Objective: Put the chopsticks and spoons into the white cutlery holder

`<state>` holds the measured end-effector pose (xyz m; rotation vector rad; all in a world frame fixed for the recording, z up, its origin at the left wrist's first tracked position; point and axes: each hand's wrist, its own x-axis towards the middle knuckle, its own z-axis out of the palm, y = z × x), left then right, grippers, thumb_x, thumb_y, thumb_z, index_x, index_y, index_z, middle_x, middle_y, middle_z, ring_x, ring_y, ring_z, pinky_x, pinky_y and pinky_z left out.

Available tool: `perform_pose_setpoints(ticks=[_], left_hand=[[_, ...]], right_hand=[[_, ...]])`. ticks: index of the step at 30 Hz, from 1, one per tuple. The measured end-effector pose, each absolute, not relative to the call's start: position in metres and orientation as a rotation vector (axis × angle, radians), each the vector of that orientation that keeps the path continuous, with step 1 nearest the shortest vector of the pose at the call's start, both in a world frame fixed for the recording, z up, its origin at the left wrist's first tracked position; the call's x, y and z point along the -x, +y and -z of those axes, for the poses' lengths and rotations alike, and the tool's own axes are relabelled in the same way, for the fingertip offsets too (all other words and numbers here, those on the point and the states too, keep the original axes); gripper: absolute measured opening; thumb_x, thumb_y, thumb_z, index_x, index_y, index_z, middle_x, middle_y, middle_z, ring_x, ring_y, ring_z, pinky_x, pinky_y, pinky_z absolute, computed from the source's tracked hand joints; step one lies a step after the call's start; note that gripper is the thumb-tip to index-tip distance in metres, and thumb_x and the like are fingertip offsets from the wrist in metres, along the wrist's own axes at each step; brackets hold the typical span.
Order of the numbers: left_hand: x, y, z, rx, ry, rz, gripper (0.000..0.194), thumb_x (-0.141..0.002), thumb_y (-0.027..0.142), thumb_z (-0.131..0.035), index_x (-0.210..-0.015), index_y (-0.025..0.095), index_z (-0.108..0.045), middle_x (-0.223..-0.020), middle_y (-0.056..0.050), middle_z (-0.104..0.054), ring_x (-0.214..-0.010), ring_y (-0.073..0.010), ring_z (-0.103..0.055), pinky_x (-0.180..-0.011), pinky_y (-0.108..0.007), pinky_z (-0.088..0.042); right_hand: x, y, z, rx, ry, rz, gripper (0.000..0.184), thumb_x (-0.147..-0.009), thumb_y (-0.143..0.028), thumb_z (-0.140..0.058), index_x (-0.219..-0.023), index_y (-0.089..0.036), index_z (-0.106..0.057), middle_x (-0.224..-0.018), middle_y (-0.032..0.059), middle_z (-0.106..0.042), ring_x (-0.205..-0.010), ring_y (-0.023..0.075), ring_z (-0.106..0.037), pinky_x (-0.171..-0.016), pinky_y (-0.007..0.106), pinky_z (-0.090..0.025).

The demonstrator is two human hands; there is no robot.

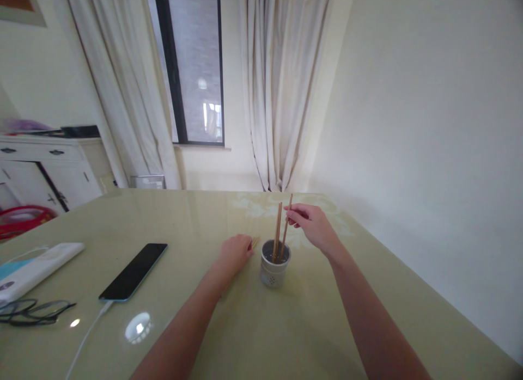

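A grey chopstick holder with small holes in its side stands upright on the table. Several wooden chopsticks lean up out of it. One chopstick is pinched near its top by my right hand, its lower end inside the holder. To the left of the holder, my left hand rests low over the table, fingers closed around more chopsticks. Only their tips show beyond the fingers, and part of one shows below the wrist.
A black-screened phone with a white cable lies to the left. Farther left are a white power strip and folded glasses. The pale green glossy table meets a white wall on the right.
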<state>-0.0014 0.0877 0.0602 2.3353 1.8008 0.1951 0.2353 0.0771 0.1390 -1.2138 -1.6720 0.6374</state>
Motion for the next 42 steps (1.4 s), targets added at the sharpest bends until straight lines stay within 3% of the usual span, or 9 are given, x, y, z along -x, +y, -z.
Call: perform_pose_setpoints(ticks=[4, 8, 14, 22, 26, 31, 35, 39, 42], left_hand=[[0.0, 0.088, -0.055, -2.323, 1.835, -0.129, 0.018, -0.096, 0.024, -0.061, -0.104, 0.021, -0.076, -0.114, -0.012, -0.079, -0.107, -0.0273, -0.074, -0.087, -0.034, -0.054], [-0.003, 0.087, -0.055, -2.287, 1.902, -0.091, 0.022, -0.098, 0.025, -0.057, -0.108, 0.018, -0.075, -0.119, -0.016, -0.077, -0.112, -0.0298, -0.073, -0.089, -0.037, -0.055], [-0.005, 0.084, -0.056, -2.268, 1.902, -0.078, 0.023, -0.094, 0.024, -0.061, -0.111, 0.017, -0.074, -0.12, -0.017, -0.077, -0.114, -0.0311, -0.073, -0.09, -0.037, -0.056], [-0.009, 0.086, -0.052, -2.217, 1.853, -0.248, 0.019, -0.087, 0.022, -0.065, -0.098, 0.015, -0.079, -0.111, -0.021, -0.079, -0.107, -0.0353, -0.075, -0.088, -0.041, -0.056], [-0.001, 0.096, -0.058, -2.112, 1.779, -0.42, 0.014, -0.084, 0.025, -0.071, -0.086, 0.015, -0.08, -0.095, -0.017, -0.081, -0.094, -0.0305, -0.077, -0.083, -0.036, -0.054], [0.018, 0.106, -0.081, -1.982, 1.581, -0.674, 0.025, -0.09, 0.033, -0.066, -0.1, 0.014, -0.08, -0.095, -0.009, -0.083, -0.086, -0.0209, -0.076, -0.076, -0.028, -0.054], [0.022, 0.093, -0.111, -1.752, 1.191, -1.043, 0.03, -0.089, 0.044, -0.069, -0.095, 0.017, -0.078, -0.093, -0.007, -0.082, -0.08, -0.0179, -0.072, -0.07, -0.026, -0.052], [0.004, 0.069, -0.138, -1.683, 0.851, -1.231, 0.033, -0.079, 0.05, -0.081, -0.089, 0.018, -0.078, -0.086, -0.005, -0.081, -0.075, -0.0163, -0.067, -0.069, -0.027, -0.05], [-0.01, 0.059, -0.145, -1.761, 0.785, -1.237, 0.033, -0.08, 0.049, -0.081, -0.088, 0.017, -0.078, -0.085, -0.006, -0.08, -0.072, -0.0165, -0.067, -0.069, -0.028, -0.05]], right_hand=[[-0.231, 0.08, -0.132, 1.32, -1.686, -0.665, 0.014, -0.088, -0.029, -0.068, -0.087, -0.019, -0.077, -0.076, 0.0052, -0.08, -0.069, 0.0196, -0.076, -0.064, 0.027, -0.056], [-0.229, 0.081, -0.129, 1.414, -1.737, -0.593, 0.023, -0.094, -0.028, -0.062, -0.077, -0.02, -0.075, -0.075, 0.0049, -0.08, -0.068, 0.0192, -0.076, -0.064, 0.027, -0.054], [-0.229, 0.081, -0.132, 1.441, -1.751, -0.456, 0.025, -0.097, -0.028, -0.059, -0.078, -0.02, -0.073, -0.072, 0.0038, -0.078, -0.069, 0.0197, -0.074, -0.065, 0.028, -0.053], [-0.226, 0.078, -0.132, 1.469, -1.828, -0.421, 0.026, -0.1, -0.028, -0.058, -0.081, -0.02, -0.075, -0.071, 0.003, -0.077, -0.07, 0.0203, -0.075, -0.068, 0.028, -0.051], [-0.222, 0.079, -0.128, 1.513, -1.834, -0.423, 0.027, -0.099, -0.026, -0.058, -0.08, -0.021, -0.076, -0.076, 0.0027, -0.08, -0.07, 0.0186, -0.076, -0.068, 0.027, -0.051], [-0.223, 0.077, -0.133, 1.547, -1.801, -0.374, 0.034, -0.101, -0.03, -0.055, -0.076, -0.02, -0.076, -0.076, 0.0045, -0.08, -0.067, 0.0191, -0.074, -0.067, 0.029, -0.049], [-0.218, 0.065, -0.146, 1.423, -1.696, -0.226, 0.028, -0.099, -0.039, -0.061, -0.085, -0.02, -0.077, -0.077, 0.0045, -0.077, -0.069, 0.0205, -0.07, -0.067, 0.031, -0.048], [-0.199, 0.046, -0.158, 1.087, -1.706, -0.539, 0.029, -0.099, -0.046, -0.063, -0.094, -0.02, -0.077, -0.079, 0.0024, -0.075, -0.067, 0.0178, -0.067, -0.062, 0.028, -0.049], [-0.191, 0.038, -0.162, 0.975, -1.707, -0.622, 0.025, -0.097, -0.043, -0.068, -0.092, -0.02, -0.077, -0.078, 0.0017, -0.074, -0.069, 0.0169, -0.067, -0.061, 0.026, -0.05]])
